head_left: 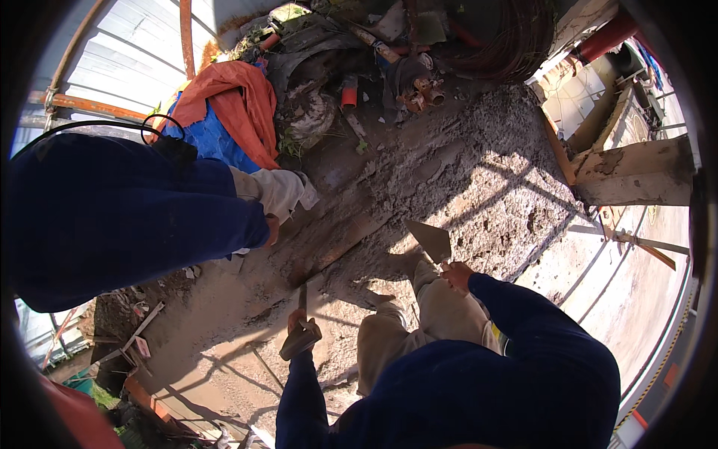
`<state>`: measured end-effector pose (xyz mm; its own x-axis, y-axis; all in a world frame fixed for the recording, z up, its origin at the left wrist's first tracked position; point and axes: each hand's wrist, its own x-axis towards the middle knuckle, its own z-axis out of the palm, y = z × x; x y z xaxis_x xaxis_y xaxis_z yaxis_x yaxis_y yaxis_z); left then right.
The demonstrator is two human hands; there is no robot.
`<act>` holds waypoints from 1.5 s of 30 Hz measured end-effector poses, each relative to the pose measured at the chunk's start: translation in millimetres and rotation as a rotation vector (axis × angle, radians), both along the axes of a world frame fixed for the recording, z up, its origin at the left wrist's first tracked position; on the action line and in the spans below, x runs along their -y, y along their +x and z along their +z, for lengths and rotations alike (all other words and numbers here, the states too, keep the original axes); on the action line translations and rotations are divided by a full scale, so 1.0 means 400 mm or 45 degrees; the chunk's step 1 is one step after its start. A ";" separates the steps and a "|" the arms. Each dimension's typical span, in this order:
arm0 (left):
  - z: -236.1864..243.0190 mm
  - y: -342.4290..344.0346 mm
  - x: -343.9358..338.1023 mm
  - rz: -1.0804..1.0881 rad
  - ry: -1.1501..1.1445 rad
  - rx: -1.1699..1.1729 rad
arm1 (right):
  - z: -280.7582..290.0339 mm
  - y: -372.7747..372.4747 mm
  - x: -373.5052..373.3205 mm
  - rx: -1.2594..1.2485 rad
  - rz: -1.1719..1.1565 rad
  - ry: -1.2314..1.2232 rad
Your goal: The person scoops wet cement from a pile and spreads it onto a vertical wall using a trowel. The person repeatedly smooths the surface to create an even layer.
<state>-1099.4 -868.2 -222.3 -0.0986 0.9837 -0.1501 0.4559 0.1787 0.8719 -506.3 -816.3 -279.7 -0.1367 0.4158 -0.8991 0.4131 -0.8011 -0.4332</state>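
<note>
Person's right hand (pixel 458 278) had a pointed trowel (pixel 431 241), fingers curled together round the handle, blade out ahead of the right knee with its tip toward the upper left. Trowel lay over the rough grey ground (pixel 508 196); could not tell from above whether the metal touched. Left hand (pixel 301 323) gripped a tan-brown tool (pixel 299 343) off to the left of the knees, fingers bent over it; could not tell how tightly they pressed, nor whether the narrow dark strip (pixel 302 295) above the knuckles was part of it. My judgement on working that surface: low blade angle, leading edge slightly lifted, so the steel would smooth without digging; short overlapping passes, wrist loose, high lumps first and pits after. The long straight edge (pixel 345 253) between the two workers looked a fair guide for level, best not knocked. Co-worker's hand (pixel 272 229) hung close by its far side, so strokes that way called for care. Hard sun and shadow bars crossed the surface; hollows likely read falsely there, better checked by feel.
</note>
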 end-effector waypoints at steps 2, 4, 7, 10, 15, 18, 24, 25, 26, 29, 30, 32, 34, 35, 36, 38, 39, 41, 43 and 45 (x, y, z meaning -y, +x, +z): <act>0.002 -0.013 0.001 0.061 -0.111 0.113 | 0.021 -0.012 -0.014 0.052 -0.055 -0.150; 0.008 -0.018 0.009 0.071 -0.168 0.062 | 0.017 -0.009 -0.009 0.096 -0.092 -0.173; -0.007 0.049 -0.003 -0.045 0.068 -0.207 | -0.041 0.056 0.036 0.109 0.349 0.143; 0.011 0.043 0.008 0.148 -0.235 0.048 | -0.095 0.055 0.057 0.030 0.289 0.260; 0.029 0.112 -0.056 0.218 -0.269 0.058 | -0.161 0.087 0.096 -0.070 0.123 0.266; 0.069 0.093 -0.123 0.066 -0.210 0.052 | -0.146 0.048 0.067 -0.202 -0.335 0.005; 0.276 0.333 -0.338 -0.515 -0.354 -0.005 | -0.163 0.172 0.121 0.021 0.189 0.256; 0.350 0.351 -0.386 -0.641 -0.319 -0.084 | -0.158 0.130 0.098 0.098 0.563 0.477; 0.428 0.353 -0.425 -0.758 -0.293 -0.184 | -0.133 0.077 0.057 0.164 0.930 0.717; 0.535 0.428 -0.518 -0.882 -0.339 -0.147 | -0.113 0.072 0.008 0.201 1.097 0.922; 0.547 0.497 -0.563 -0.945 -0.322 -0.077 | -0.139 0.106 0.033 0.238 0.885 0.819; 0.607 0.610 -0.632 -1.058 -0.326 0.013 | -0.153 0.122 0.067 0.142 0.269 0.504; 0.671 0.693 -0.691 -1.110 -0.439 0.041 | -0.120 0.092 0.059 0.027 -0.377 0.161; 0.697 0.746 -0.725 -1.135 -0.485 0.059 | -0.104 0.090 0.044 0.013 -0.591 -0.009; 0.727 0.814 -0.756 -1.176 -0.444 0.086 | -0.109 0.103 0.050 0.100 -0.587 0.024; 0.795 0.925 -0.809 -1.236 -0.368 0.104 | -0.108 0.138 0.065 0.163 -0.354 0.260; 0.806 0.976 -0.836 -1.262 -0.370 0.127 | -0.124 0.168 0.088 0.211 -0.244 0.372; 0.816 1.081 -0.885 -1.324 -0.375 0.178 | -0.183 0.234 0.130 0.452 0.436 0.440; 0.832 1.171 -0.924 -1.332 -0.336 0.213 | -0.224 0.248 0.185 0.533 0.626 0.563; 0.802 1.273 -0.962 -1.349 -0.263 0.324 | -0.283 0.305 0.277 0.544 0.535 0.541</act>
<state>-590.3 -483.6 98.6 0.8348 0.5058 -0.2174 0.2758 -0.0425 0.9603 -384.2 -927.3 -392.9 -0.0350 0.7299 -0.6826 0.8508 -0.3365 -0.4035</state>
